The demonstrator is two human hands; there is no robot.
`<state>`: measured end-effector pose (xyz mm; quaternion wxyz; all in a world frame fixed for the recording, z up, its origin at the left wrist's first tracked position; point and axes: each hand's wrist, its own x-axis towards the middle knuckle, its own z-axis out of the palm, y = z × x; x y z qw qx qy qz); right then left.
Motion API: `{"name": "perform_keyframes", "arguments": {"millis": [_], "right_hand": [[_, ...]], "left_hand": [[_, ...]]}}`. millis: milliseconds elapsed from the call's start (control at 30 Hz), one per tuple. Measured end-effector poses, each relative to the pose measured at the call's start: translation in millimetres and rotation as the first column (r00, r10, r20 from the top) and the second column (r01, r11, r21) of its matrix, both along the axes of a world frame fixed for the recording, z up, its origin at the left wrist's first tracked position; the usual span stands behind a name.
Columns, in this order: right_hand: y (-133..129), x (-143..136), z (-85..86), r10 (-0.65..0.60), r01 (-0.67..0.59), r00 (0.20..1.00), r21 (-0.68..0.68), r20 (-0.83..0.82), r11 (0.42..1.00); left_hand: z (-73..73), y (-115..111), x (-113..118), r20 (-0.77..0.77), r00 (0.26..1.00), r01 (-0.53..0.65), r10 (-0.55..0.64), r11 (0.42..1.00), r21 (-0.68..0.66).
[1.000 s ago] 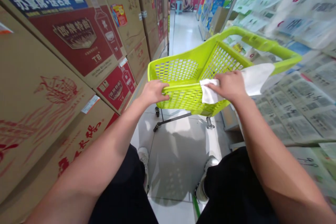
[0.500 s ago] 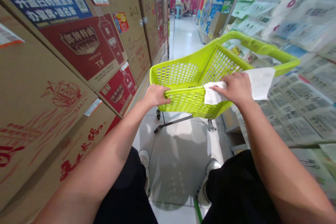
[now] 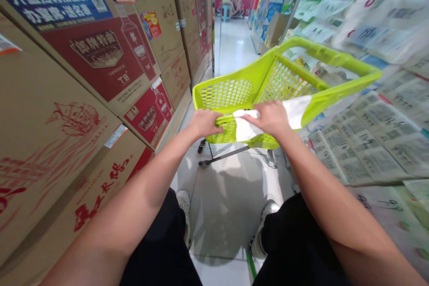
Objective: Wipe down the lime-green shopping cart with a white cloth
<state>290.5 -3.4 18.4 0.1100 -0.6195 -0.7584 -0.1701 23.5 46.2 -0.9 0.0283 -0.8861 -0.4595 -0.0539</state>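
A lime-green shopping cart (image 3: 231, 89) stands sideways across the aisle in front of me, its push handle toward the right. My left hand (image 3: 206, 124) is wrapped round the near top rim at the cart's left end. Over the same rim, farther right, my right hand (image 3: 272, 117) presses a white cloth (image 3: 246, 132). The cloth drapes down the outer side of the basket and sticks out on both sides of that hand. My right fingertips are partly hidden behind the rim and the cloth.
Stacked cardboard cartons (image 3: 100, 58) form a wall on the left. Packs of tissue paper (image 3: 362, 138) fill the shelves on the right. Farther down the aisle are an open carton (image 3: 276, 29) and a blue stool (image 3: 226, 9). A green strip (image 3: 251, 263) lies near my right shoe.
My right hand has slid left along the cart's rim with the white cloth, closer to my left hand. The left hand keeps its hold and the cart has barely shifted.
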Motion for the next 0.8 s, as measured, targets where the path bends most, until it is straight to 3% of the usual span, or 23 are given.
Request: {"name": "perform_keyframes", "arguments": {"millis": [100, 200, 267, 433, 500, 567, 700, 800], "right_hand": [[0, 53, 12.3, -0.122, 0.113, 0.991, 0.122, 0.061, 0.986], [0, 66, 13.9, -0.138, 0.129, 0.989, 0.157, 0.048, 0.979], [1, 44, 7.5, -0.102, 0.099, 0.995, 0.128, 0.021, 0.987], [-4, -47, -14.2, 0.111, -0.112, 0.993, -0.026, -0.040, 0.993], [-6, -59, -15.0, 0.139, -0.143, 0.988, -0.049, -0.066, 0.989], [-6, -45, -9.1, 0.100, -0.104, 0.993, -0.068, -0.066, 0.992], [-2, 24, 10.7, -0.093, 0.093, 0.995, -0.010, 0.028, 0.996], [-1, 51, 15.6, -0.103, 0.097, 0.991, 0.069, 0.083, 0.993]], "left_hand": [[1.5, 13, -15, 0.016, 1.000, -0.003, 0.003, 1.000, 0.000], [0.2, 14, -18, 0.042, 0.999, -0.029, 0.028, 0.999, 0.026], [-0.9, 8, -11, 0.045, 0.998, -0.038, 0.037, 0.999, 0.030], [-2.7, -18, 12, 0.056, 0.998, 0.018, -0.017, 1.000, -0.009], [-3.4, -21, 14, 0.056, 0.998, 0.031, -0.029, 0.999, -0.022], [-4.2, -16, 9, 0.046, 0.998, 0.042, -0.041, 0.999, -0.027], [-5.5, 5, -7, 0.041, 0.998, 0.041, -0.040, 0.999, -0.017], [-5.5, 13, -12, 0.038, 0.999, 0.027, -0.028, 0.999, 0.017]]}}
